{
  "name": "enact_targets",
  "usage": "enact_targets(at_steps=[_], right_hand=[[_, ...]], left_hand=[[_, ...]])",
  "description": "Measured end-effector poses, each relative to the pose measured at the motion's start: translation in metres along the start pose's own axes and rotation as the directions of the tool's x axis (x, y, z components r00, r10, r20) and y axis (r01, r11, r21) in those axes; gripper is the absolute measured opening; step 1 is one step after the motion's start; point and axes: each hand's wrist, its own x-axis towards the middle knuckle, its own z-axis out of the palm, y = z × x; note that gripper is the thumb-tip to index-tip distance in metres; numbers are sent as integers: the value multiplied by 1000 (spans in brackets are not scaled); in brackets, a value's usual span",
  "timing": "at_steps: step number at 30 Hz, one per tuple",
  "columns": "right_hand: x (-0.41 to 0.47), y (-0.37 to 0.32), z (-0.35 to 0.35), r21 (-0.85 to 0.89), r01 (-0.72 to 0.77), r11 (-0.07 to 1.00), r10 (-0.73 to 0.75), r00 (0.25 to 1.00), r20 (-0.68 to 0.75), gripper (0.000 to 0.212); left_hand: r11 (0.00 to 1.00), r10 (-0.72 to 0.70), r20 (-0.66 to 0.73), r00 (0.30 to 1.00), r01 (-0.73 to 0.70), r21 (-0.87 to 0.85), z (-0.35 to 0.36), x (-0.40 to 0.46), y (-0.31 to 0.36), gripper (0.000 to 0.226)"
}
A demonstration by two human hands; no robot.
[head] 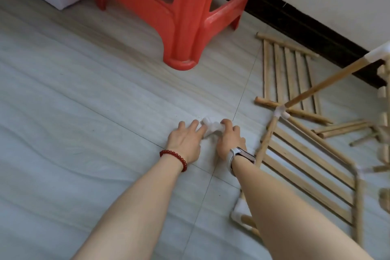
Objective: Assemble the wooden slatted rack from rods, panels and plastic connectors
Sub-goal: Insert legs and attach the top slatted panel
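White moulded plastic connectors (211, 127), a small cluster of them, lie on the pale grey tiled floor (95, 95) right between the two hands. The left hand (185, 139), with a red bead bracelet (174, 159) at the wrist, rests with fingers spread and fairly straight, its fingertips touching the near side of the cluster. The right hand (230, 138), above a white-strapped wristwatch (240, 154), has its grip curled onto the other side of the pieces; blur makes it hard to say whether it truly pinches one or only rakes at it. Such connectors should be light, stiff and a little slick on tile, so they are best taken one at a time across the body, leaving the sockets free. To the right, the partly built wooden slatted rack (306, 162) lies on the floor with white corner joints already fitted, and one pale wooden rod (329, 80) rises from a joint toward the upper right. Beyond it a loose slatted wooden panel (289, 78) lies flat, and a few short loose wooden rods (346, 129) lie just beside it. The wood looks light and rigid, though thin slats could crack if levered, so the frame rods are the safer hold. A red plastic stool (179, 17) stands behind. No brand, label or writing can be read anywhere.
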Motion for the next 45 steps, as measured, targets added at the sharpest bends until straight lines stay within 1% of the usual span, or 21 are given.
enact_targets(at_steps=[3, 5, 8, 11, 13, 15, 17, 21, 23, 25, 27, 29, 31, 33, 36, 37, 38, 40, 42, 43, 45], right_hand=[[-14, 3, -1, 8, 38, 999, -38, 996, 77, 36], [-28, 4, 1, 15, 89, 996, -90, 990, 107, 35], [-56, 3, 12, 54, 130, 990, -138, 978, 158, 37], [-85, -3, 24, 93, 173, 981, -191, 953, 234, 37], [-109, -11, 28, 157, 166, 973, -204, 941, 269, 36], [-130, -17, 27, 208, 142, 968, -201, 933, 299, 38], [-151, -19, 21, 216, 137, 967, -202, 925, 321, 41], [-188, -21, -10, 268, 97, 958, -189, 921, 341, 38], [-208, -19, -37, 271, 78, 959, -179, 911, 371, 36], [-231, -12, -73, 248, 96, 964, -192, 897, 398, 34], [-246, -3, -107, 168, 131, 977, -192, 884, 427, 34], [-270, 16, -147, 118, 140, 983, -178, 886, 428, 36], [-295, 38, -181, 101, 140, 985, -169, 904, 392, 36], [-309, 57, -204, 89, 158, 983, -180, 915, 360, 37], [-332, 99, -250, 70, 201, 977, -212, 950, 231, 34], [-342, 118, -264, 83, 212, 974, -222, 963, 149, 33], [-352, 141, -279, 136, 212, 968, -221, 974, 52, 33], [-358, 165, -287, 272, 229, 935, -189, 968, -168, 35], [-357, 185, -291, 327, 232, 916, -95, 918, -386, 37], [-351, 194, -292, 315, 213, 925, -48, 887, -459, 37], [-332, 209, -293, 258, 164, 952, -9, 858, -514, 37]], left_hand=[[999, 11, -39, 999, -12, -33, 8, -12, -2, 37], [999, 14, -71, 997, -17, -42, 15, -28, -6, 36], [993, -41, -108, 993, 29, -112, 27, -60, -15, 39], [969, -116, -155, 981, 78, -233, 32, -94, -22, 39], [948, -150, -172, 974, 92, -303, 31, -119, -24, 35], [933, -191, -158, 969, 129, -337, 26, -140, -23, 33], [916, -223, -145, 964, 156, -370, 19, -162, -21, 31], [896, -219, -191, 957, 120, -427, -13, -202, -2, 24], [893, -195, -208, 958, 86, -442, -38, -223, 12, 22], [906, -125, -215, 969, 23, -423, -65, -241, 28, 23], [923, -22, -204, 979, -59, -379, -90, -250, 43, 23], [936, 131, -202, 971, -188, -297, -120, -262, 71, 23], [927, 270, -223, 937, -316, -203, -149, -272, 106, 25], [905, 353, -240, 904, -395, -157, -170, -277, 136, 25], [841, 485, -348, 802, -537, -64, -198, -288, 193, 27], [815, 529, -393, 752, -579, -10, -205, -291, 215, 25], [793, 564, -437, 701, -608, 48, -212, -292, 241, 23], [788, 565, -541, 623, -602, 129, -217, -289, 269, 22], [806, 539, -610, 581, -567, 171, -221, -282, 292, 24], [807, 539, -624, 565, -558, 193, -222, -273, 306, 26], [809, 554, -639, 533, -527, 261, -216, -250, 330, 30]])
